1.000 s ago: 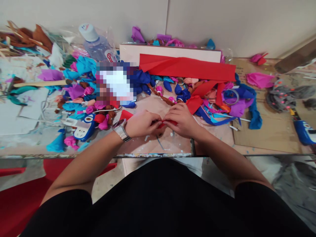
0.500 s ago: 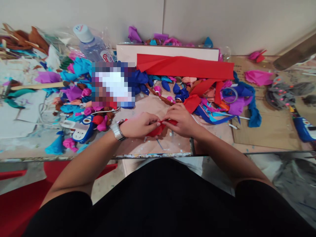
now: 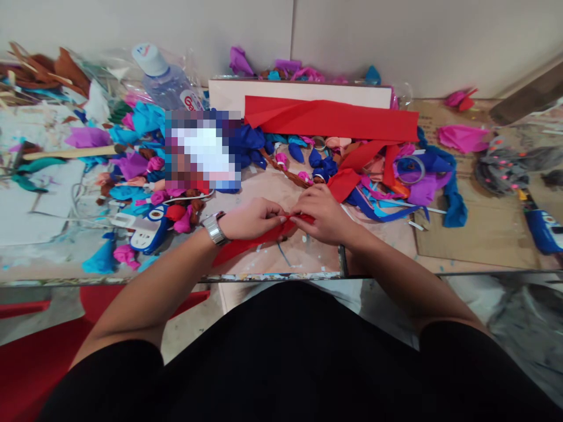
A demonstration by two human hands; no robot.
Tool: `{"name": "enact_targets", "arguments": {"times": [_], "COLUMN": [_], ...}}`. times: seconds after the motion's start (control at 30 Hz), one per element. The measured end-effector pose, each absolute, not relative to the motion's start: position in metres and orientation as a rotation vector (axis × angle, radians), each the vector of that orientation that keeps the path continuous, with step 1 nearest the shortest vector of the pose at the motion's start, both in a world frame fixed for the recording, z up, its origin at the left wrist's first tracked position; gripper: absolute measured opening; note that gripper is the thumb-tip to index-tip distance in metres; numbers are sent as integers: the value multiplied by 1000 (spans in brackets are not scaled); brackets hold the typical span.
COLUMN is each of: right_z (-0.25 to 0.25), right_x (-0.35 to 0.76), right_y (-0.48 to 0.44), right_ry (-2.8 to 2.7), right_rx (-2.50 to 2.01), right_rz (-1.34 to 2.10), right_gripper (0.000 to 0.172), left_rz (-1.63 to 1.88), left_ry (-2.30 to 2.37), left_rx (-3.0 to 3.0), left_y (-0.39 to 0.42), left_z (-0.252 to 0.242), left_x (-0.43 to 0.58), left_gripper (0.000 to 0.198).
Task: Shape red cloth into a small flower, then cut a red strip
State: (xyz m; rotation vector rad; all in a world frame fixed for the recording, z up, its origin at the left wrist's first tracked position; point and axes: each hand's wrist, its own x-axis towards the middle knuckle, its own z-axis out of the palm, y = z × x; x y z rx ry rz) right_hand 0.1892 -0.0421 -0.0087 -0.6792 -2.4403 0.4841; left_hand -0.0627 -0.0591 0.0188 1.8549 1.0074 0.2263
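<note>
The left hand [image 3: 257, 220] and right hand [image 3: 322, 214] pinch a red crepe-paper strip [image 3: 244, 245], likely light, soft and tearable, best held near its end.

Near strip [image 3: 248, 245] plain bright red, as is the broad strip [image 3: 329, 119]; tabletop [image 3: 264, 265] dusty pink, flecked white and streaked blue. Crumpled scraps [image 3: 132, 166] run turquoise, magenta, violet, brown and deep blue; bottle [image 3: 165, 88] clear bluish with white cap [image 3: 150, 60], power strip [image 3: 147, 236] blue and white. Grey bundle [image 3: 499, 173] dotted coral-orange, cardboard [image 3: 466, 234] tan with faint dark print, shirt [image 3: 285, 351] solid black, watch [image 3: 214, 228] silver, chair [image 3: 39, 366] deep red.
</note>
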Motion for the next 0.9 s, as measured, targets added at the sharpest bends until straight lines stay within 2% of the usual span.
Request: {"name": "enact_targets", "arguments": {"times": [0.57,0.9], "right_z": [-13,-11], "right_x": [188,186], "right_y": [-43,-43], "right_ry": [-2434,-2430], "right_rx": [-735,-678], "right_rz": [471,420], "right_gripper": [14,18], "left_rz": [279,300], "left_ry": [1081,991], "left_rx": [1944,1753], "left_y": [-62,-59], "left_z": [15,7], "left_x": [-57,-62], "left_gripper": [34,25]}}
